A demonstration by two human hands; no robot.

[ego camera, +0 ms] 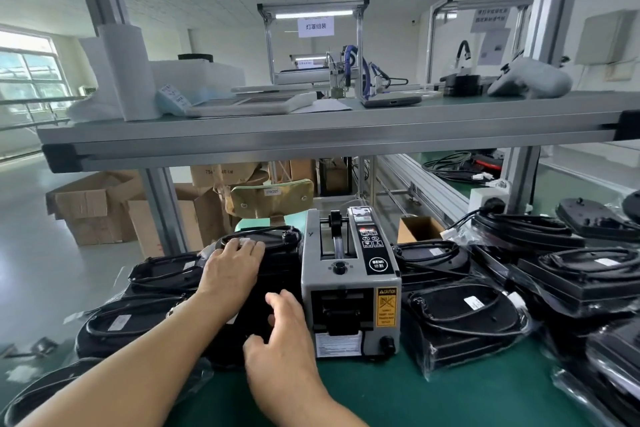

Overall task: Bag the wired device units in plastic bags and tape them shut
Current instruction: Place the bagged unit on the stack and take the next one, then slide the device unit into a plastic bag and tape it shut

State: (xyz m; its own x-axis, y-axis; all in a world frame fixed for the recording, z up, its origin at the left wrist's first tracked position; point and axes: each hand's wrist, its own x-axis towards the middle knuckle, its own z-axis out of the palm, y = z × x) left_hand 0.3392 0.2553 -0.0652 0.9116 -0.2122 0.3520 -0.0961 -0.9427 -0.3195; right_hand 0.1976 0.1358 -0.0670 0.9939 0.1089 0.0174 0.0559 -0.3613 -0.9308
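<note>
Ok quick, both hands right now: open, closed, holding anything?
Left hand: open, resting flat on the top black unit of the stack.
Right hand: open, touching the stack's side by the tape dispenser, holding nothing.

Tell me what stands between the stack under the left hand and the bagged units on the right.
The grey tape dispenser stands between the stack under the left hand and the bagged units. The head view shows it.
</note>
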